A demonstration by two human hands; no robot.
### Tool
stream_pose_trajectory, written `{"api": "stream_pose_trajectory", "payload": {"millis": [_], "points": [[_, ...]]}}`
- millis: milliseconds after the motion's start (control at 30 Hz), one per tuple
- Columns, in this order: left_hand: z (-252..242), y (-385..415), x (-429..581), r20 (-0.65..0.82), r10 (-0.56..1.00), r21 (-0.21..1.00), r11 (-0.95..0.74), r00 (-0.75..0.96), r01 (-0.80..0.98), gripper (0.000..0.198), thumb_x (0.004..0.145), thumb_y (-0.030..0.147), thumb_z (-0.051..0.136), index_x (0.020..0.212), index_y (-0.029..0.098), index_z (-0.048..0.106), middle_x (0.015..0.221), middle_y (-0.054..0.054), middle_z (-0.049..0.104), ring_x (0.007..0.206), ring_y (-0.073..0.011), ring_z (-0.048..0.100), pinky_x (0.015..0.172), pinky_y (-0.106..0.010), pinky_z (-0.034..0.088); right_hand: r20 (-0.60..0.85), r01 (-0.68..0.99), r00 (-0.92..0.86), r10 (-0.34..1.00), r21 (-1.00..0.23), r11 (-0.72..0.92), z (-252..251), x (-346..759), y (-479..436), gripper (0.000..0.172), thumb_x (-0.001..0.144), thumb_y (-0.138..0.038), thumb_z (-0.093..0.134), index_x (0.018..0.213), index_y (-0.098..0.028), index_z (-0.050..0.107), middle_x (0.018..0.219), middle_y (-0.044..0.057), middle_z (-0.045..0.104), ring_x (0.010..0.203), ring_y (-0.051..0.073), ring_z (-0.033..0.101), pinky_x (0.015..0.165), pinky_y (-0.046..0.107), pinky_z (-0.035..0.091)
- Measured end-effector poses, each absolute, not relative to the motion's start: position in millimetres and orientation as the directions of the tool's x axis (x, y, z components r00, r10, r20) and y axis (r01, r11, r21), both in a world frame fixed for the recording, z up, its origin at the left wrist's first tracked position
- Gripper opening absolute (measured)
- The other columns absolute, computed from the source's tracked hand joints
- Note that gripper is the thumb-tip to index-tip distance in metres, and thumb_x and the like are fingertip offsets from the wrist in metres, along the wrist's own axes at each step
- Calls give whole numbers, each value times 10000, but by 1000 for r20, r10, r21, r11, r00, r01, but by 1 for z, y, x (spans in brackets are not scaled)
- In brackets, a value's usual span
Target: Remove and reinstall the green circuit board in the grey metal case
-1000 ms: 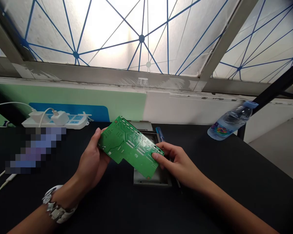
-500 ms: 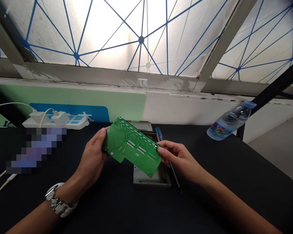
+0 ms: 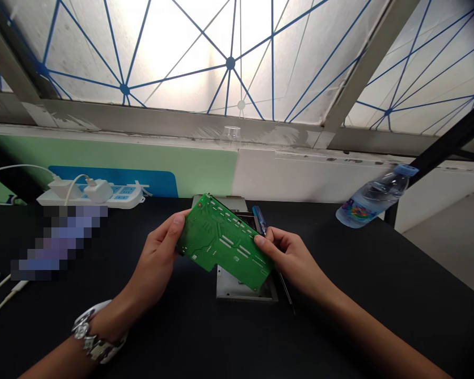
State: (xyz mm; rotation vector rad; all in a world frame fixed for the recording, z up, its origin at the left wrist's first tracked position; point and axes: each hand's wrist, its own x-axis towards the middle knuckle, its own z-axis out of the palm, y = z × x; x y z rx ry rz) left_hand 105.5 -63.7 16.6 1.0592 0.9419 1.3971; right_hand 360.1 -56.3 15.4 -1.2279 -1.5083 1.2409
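Note:
A green circuit board (image 3: 223, 243) is held above the black table, tilted, its solder side towards me. My left hand (image 3: 158, 260) grips its left edge, thumb on top. The board's right edge is pinched by my right hand (image 3: 290, 258). Under the board lies a grey metal tray (image 3: 245, 289), partly hidden by it. A blue-handled screwdriver (image 3: 259, 218) lies just right of the tray, its shaft running under my right hand.
A white power strip (image 3: 90, 196) with chargers and white cables sits at the back left. A plastic water bottle (image 3: 373, 197) leans at the table's right rear edge. A blurred patch covers something at the left. A wall and window frame stand behind the table.
Both hands have turned the board and shifted it slightly right and up, so it stands steeper now. The tray and screwdriver have not moved.

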Motion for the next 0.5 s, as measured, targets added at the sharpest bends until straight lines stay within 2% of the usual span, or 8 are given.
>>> {"api": "stream_pose_trajectory", "payload": {"millis": [133, 233, 367, 500], "points": [[19, -66, 106, 89, 996, 957, -84, 7, -277, 433, 988, 523, 617, 1308, 254, 731, 1161, -54, 750, 992, -228, 676, 749, -254, 583, 40, 224, -175, 984, -971, 79, 17, 359, -57, 560, 904, -628, 669, 660, -199, 404, 648, -57, 369, 595, 91, 308, 521, 227, 275], [19, -65, 104, 75, 997, 959, -72, 1, -274, 449, 983, 544, 608, 1297, 252, 738, 1110, -56, 750, 927, -221, 671, 737, -265, 586, 26, 190, -196, 980, -980, 64, 17, 359, -57, 545, 907, -627, 666, 668, -195, 434, 635, -62, 382, 540, 73, 326, 467, 206, 278], [17, -61, 100, 85, 995, 974, -71, 59, -214, 559, 996, 630, 508, 1321, 230, 723, 894, -64, 714, 664, -172, 577, 560, -258, 530, -64, 119, -218, 974, -992, -38, 16, 359, -57, 520, 907, -644, 655, 714, -214, 435, 577, -87, 420, 348, 42, 350, 320, 184, 223], [22, -58, 98, 51, 993, 968, -22, 109, -251, 606, 993, 649, 480, 1312, 190, 714, 821, -61, 648, 583, -144, 484, 438, -231, 453, -74, 64, -218, 973, -996, -62, 16, 359, -57, 499, 920, -623, 659, 734, -215, 438, 527, -92, 473, 283, 45, 412, 277, 152, 225]]}}
